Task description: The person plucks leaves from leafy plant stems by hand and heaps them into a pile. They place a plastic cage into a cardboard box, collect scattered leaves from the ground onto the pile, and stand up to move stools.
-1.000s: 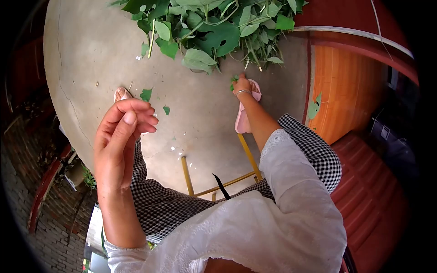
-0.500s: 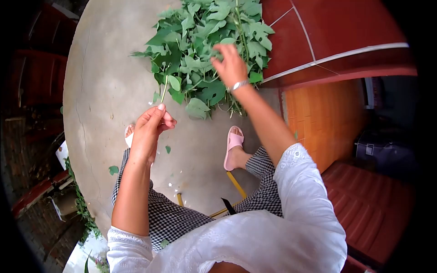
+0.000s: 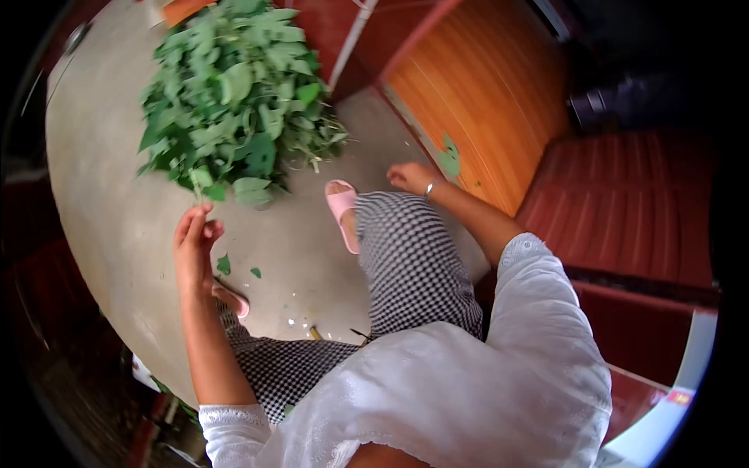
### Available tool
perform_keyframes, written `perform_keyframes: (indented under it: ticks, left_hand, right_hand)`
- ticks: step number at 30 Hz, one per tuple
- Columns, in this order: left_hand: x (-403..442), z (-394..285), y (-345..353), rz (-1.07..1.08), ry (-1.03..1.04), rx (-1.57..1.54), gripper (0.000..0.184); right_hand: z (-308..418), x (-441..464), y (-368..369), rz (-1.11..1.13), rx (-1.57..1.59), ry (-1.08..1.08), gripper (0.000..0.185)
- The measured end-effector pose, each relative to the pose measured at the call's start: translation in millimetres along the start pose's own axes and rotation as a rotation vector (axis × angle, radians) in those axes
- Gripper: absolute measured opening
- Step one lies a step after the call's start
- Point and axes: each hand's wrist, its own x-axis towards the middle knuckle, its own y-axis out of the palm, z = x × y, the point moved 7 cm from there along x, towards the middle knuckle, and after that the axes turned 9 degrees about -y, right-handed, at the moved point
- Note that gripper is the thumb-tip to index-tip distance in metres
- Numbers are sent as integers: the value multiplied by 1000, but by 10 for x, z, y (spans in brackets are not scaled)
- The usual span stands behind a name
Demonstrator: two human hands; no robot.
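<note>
A large heap of green leafy stems (image 3: 234,93) lies on the grey concrete floor (image 3: 117,210). My left hand (image 3: 195,246) is raised near the heap's lower left edge, its fingers curled and pressed together; a pale stem touches or passes behind the fingertips, and I cannot make out whether they hold it. Off to the right, beside my knee, my right hand (image 3: 409,178) has its fingers bent together, and whatever they hold, if anything, is hidden. A single leaf (image 3: 449,156) lies on the orange tiled floor just beyond it.
Small leaf pieces (image 3: 224,264) lie between my feet in pink sandals (image 3: 341,204). A dark red ribbed surface (image 3: 624,207) is at the right. Above the heap stands a red tiled step (image 3: 328,31). The yellow leg of a seat (image 3: 314,332) shows below.
My right hand has moved off the heap to the right, beside my knee. The view has turned, and the heap now appears further left. My left hand stays raised with its fingers together.
</note>
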Motion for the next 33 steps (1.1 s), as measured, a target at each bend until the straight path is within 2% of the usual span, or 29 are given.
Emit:
perform_keyframes:
  ticks: [2,3,6,7,8,10,11,13,14,16,17,18,20,22,24,26,28,30,32,33]
  left_hand:
    - [44,128,75,10,-37,75,19]
    - [89,208,82,28,-48,98,19]
    - [206,577,9,-40,-161,283,21]
    - [224,706,-8,-43,-189,348,21]
    - [243,850,-55,-42,-212,409,21]
    - [266,1147,-154,-77,-308,605,19]
    - [266,1292,-194,-51,-321,704,18]
    - [262,1599,-307,2,-334,832,16]
    - [286,1735,-397,36,-339,857,16]
    - [207,1957,-463,16,-441,806,16]
    - [153,2055,-507,-6,-533,741,16]
    - [117,2079,-474,-11,-542,755,16]
    - [12,2153,-373,-7,-623,891,17]
    - [-24,2110,-159,30,-625,1014,17]
    - [-14,2054,87,43,-652,1048,18]
    - [80,1932,500,200,-490,1154,19]
    - [182,1908,658,197,-524,1192,20]
    - [250,2000,545,189,-632,1078,21]
    - [288,2001,582,118,-675,950,21]
    - [296,2008,564,115,-671,932,21]
  right_hand:
    - [-479,-590,457,123,107,244,21]
    - [-733,-848,730,166,270,378,22]
    - [-1117,-1308,1094,112,291,496,23]
    - [-1279,-1379,1190,78,366,599,27]
    - [-1417,-1410,1295,75,386,615,27]
    - [-1742,-1346,1259,-194,424,571,31]
    - [-1902,-1293,1258,-196,440,582,31]
    - [-2284,-1131,1110,-321,227,580,36]
    - [-2425,-1038,1101,-314,238,592,36]
    - [-2790,-985,995,-354,163,791,42]
    - [-2914,-943,964,-345,177,800,42]
    - [-3079,-950,941,-311,161,880,44]
    - [-3323,-962,922,-263,153,963,46]
    - [-3530,-1016,925,-162,42,1094,50]
    - [-3728,-1021,982,-58,62,1138,52]
    - [-3860,-1069,1092,55,76,1180,54]
    - [-3940,-1118,1228,86,154,1227,54]
    - [-3972,-1139,1389,110,166,1237,55]
    - [-4041,-1157,1541,-35,249,1290,57]
    - [-4065,-1173,1651,-167,194,1215,59]
